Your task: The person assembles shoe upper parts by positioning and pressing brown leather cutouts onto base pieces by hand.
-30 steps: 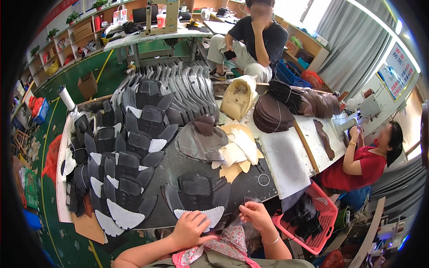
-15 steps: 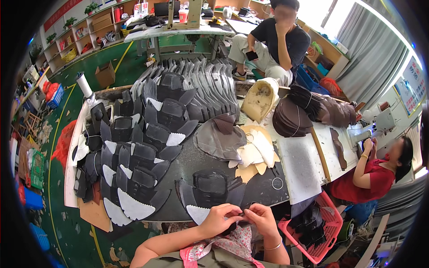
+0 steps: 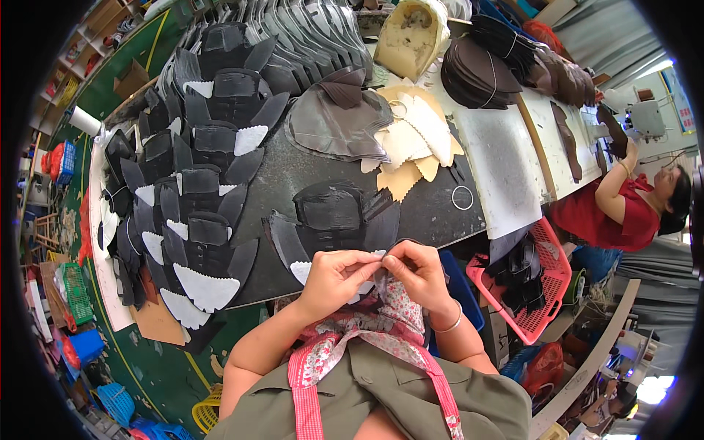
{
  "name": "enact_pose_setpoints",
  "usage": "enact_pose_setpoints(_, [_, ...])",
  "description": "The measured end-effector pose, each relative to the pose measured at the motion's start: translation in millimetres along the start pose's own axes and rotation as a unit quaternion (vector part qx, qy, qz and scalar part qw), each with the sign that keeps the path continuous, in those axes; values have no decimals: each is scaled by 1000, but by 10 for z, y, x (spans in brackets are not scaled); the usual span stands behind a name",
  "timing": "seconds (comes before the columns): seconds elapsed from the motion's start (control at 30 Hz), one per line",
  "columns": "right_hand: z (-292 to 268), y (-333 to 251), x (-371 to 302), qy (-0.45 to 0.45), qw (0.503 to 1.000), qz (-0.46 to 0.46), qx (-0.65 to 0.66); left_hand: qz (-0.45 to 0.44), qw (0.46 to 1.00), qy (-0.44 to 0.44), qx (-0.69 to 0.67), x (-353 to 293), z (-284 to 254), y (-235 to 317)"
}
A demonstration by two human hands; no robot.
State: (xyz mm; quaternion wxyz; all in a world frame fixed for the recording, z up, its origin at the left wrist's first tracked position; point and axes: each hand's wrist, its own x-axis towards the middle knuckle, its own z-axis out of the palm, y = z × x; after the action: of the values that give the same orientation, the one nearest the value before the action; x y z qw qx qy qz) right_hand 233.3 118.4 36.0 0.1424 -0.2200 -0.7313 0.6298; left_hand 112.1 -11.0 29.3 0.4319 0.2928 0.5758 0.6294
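You are now bringing both hands together at the near edge of the dark worktop, where a second ago they were apart. Your left hand and right hand are pinching their fingers closed on the black leather shoe-upper piece with a white scalloped edge, lying just beyond them on that worktop.

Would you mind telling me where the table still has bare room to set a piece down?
The dark tabletop is bare between the black shoe piece at the hands, the tan scalloped pieces and the wire ring. The grey-white sheet right of that is also bare. The left side is crowded with overlapping black cut pieces.
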Motion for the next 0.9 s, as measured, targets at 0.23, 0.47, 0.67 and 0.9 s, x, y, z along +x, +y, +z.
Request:
enact_pose_setpoints(0.23, [36, 2, -59, -3, 998, -45, -42, -19, 998, 52, 23, -61, 74, -30])
enact_pose_setpoints(0.47, [101, 16, -120, 30, 999, 7, 10, 178, 944, 93, 263, -104, 169, -17])
enact_pose_setpoints(0.67, [142, -5, -150, 31, 999, 3, 24, 138, 957, 105, 234, -158, 166, 14])
enact_pose_setpoints(0.9, [184, 104, -236, 27, 998, -51, 7, 25, 995, 90, 26, -188, 87, -142])
